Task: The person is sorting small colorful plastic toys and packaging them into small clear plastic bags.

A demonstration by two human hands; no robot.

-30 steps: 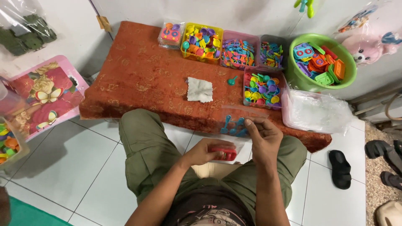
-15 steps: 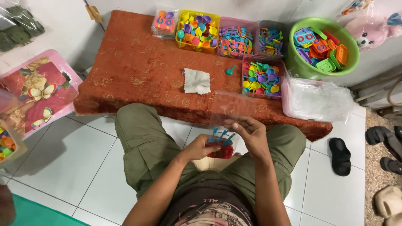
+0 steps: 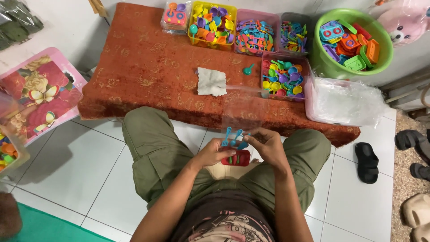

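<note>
Your left hand [image 3: 215, 154] has its grip closed on a small red tray [image 3: 236, 157], which you hold over your lap, between your knees. Your right hand [image 3: 268, 145] pinches a few small blue plastic utensils [image 3: 233, 136] at their lower ends, just above the tray. Their long axes stand nearly upright, and their heads point away from you, toward the tabletop [image 3: 148, 71]. A clear plastic bag [image 3: 242, 110] hangs just above them; I cannot tell which fingers hold it.

On the tabletop, covered with an orange-red cloth, a white rag [image 3: 211, 81] lies near the middle, and one teal spoon [image 3: 247, 70] lies just beside it. Along the far edge stand rectangular clear boxes: one with yellow rim [image 3: 211, 20], one pink box [image 3: 255, 32], one small grey box [image 3: 293, 35]. Nearer to you is a pink box of round pieces [image 3: 283, 76]. To the right stand a round green bucket [image 3: 347, 42] and a box with clear bags [image 3: 342, 101].
</note>
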